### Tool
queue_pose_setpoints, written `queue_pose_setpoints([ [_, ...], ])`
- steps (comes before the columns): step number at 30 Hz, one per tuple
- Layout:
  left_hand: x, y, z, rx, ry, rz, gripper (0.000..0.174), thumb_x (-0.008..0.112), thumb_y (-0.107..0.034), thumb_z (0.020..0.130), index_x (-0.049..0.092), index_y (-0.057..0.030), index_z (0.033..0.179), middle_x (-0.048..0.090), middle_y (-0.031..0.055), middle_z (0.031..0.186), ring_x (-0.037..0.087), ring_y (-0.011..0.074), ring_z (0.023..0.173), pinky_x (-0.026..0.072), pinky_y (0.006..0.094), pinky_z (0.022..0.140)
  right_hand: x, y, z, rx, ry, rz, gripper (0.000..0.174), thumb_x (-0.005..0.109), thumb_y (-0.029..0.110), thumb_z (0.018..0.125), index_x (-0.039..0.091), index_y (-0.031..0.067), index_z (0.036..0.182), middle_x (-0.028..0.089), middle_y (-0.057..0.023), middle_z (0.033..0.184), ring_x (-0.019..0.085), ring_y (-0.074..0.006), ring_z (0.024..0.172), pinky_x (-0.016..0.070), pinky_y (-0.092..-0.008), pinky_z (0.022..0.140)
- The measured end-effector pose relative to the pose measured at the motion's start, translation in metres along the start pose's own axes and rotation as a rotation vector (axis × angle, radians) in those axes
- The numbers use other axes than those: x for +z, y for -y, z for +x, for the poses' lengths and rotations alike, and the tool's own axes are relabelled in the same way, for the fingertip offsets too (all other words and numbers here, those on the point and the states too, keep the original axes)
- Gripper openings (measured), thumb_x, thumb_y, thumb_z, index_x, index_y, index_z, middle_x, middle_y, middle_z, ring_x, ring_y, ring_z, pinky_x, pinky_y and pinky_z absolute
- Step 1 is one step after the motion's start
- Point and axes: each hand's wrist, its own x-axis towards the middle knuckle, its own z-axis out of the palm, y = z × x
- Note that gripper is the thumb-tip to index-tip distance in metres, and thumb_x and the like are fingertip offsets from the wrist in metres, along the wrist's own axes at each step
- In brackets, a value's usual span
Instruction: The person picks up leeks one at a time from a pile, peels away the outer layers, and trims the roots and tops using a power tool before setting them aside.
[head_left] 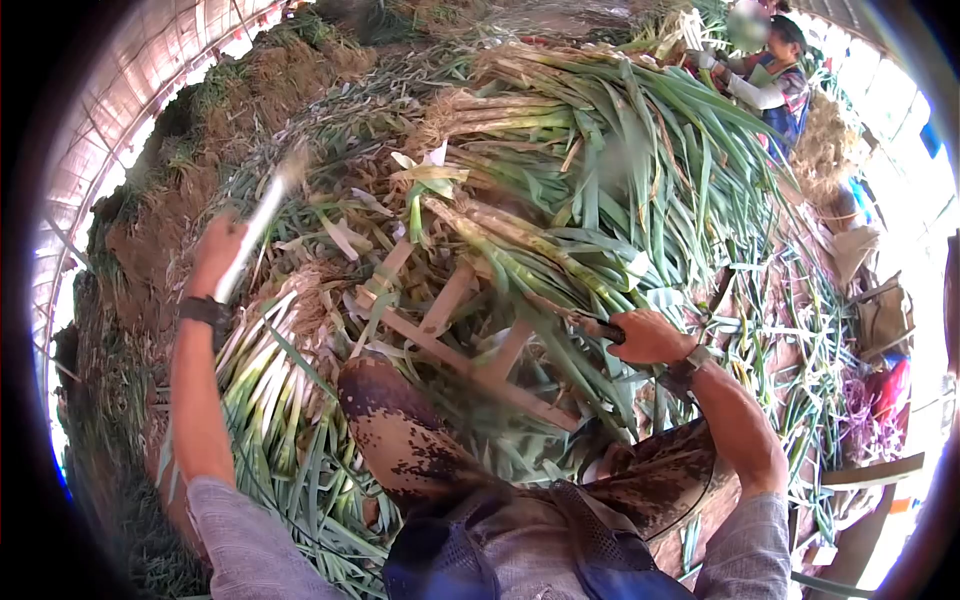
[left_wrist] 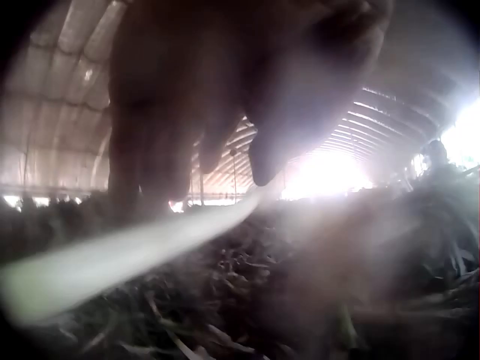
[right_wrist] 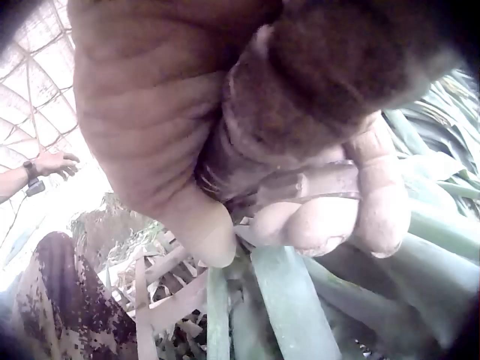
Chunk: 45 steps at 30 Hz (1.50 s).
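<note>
Leek (head_left: 259, 226) is probably asking for a gentle, level touch here, white ends lining up with the bundle (head_left: 272, 345) left of the frame (head_left: 495, 372), the tool (head_left: 599, 328) staying clear of the legs (head_left: 410, 440). Left of the frame, too, that pale stalk is slanting just beside the left hand (head_left: 216, 258), whose fingers are lying loosely apart; whether they're touching it, I cannot tell. Right of the frame, the right hand (head_left: 652, 336) is holding the tool, fingers curling round its dark handle.
</note>
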Motion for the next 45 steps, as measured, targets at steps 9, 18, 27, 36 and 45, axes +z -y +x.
queue_pose_setpoints([
  [9,0.116,-0.251,-0.062,-0.277,0.712,-1.103,0.033,0.058,-0.028,0.097,0.064,0.0019,0.110,0.071,0.0111,0.095,0.070,0.0176,0.077,0.0571,0.0315,0.060,-0.004,0.014,0.049,0.027,-0.144,-0.042,0.030,0.066,0.029,0.075,0.066,0.0046,0.092,0.067,-0.0208,0.083,0.065,-0.0406,0.082,0.0504,-0.0504,0.074],
  [18,0.252,-0.322,-0.075,-0.743,0.565,-1.431,0.037,0.058,-0.031,0.098,0.054,-0.0023,0.122,0.064,0.0091,0.102,0.067,0.0207,0.079,0.0586,0.0381,0.057,-0.005,0.008,0.056,0.090,-0.076,0.056,0.036,0.068,0.031,0.073,0.068,0.0068,0.100,0.069,-0.0197,0.088,0.066,-0.0393,0.085,0.0520,-0.0485,0.075],
  [27,0.263,-0.341,-0.069,-0.923,0.561,-1.449,0.048,0.069,-0.031,0.090,0.055,-0.0047,0.128,0.062,0.0105,0.112,0.061,0.0210,0.090,0.0503,0.0406,0.074,-0.021,-0.010,0.036,0.106,-0.173,0.102,0.037,0.071,0.029,0.074,0.067,0.0056,0.102,0.068,-0.0202,0.084,0.065,-0.0406,0.081,0.0514,-0.0470,0.073],
  [36,0.227,-0.304,-0.118,-0.511,1.127,-1.882,0.037,0.066,-0.028,0.094,0.056,-0.0052,0.120,0.063,0.0099,0.111,0.063,0.0257,0.101,0.0519,0.0435,0.090,-0.003,-0.008,-0.023,0.039,-0.105,-0.006,0.024,0.067,0.027,0.080,0.065,0.0074,0.094,0.066,-0.0179,0.076,0.065,-0.0388,0.073,0.0491,-0.0486,0.067],
  [45,0.251,-0.322,-0.193,-0.772,0.806,-2.165,0.047,0.062,-0.035,0.095,0.051,-0.0073,0.130,0.054,0.0090,0.124,0.055,0.0264,0.111,0.0484,0.0449,0.097,0.016,0.003,0.001,0.018,-0.157,-0.091,0.028,0.068,0.022,0.077,0.065,0.0076,0.101,0.066,-0.0178,0.076,0.064,-0.0397,0.074,0.0488,-0.0493,0.066],
])
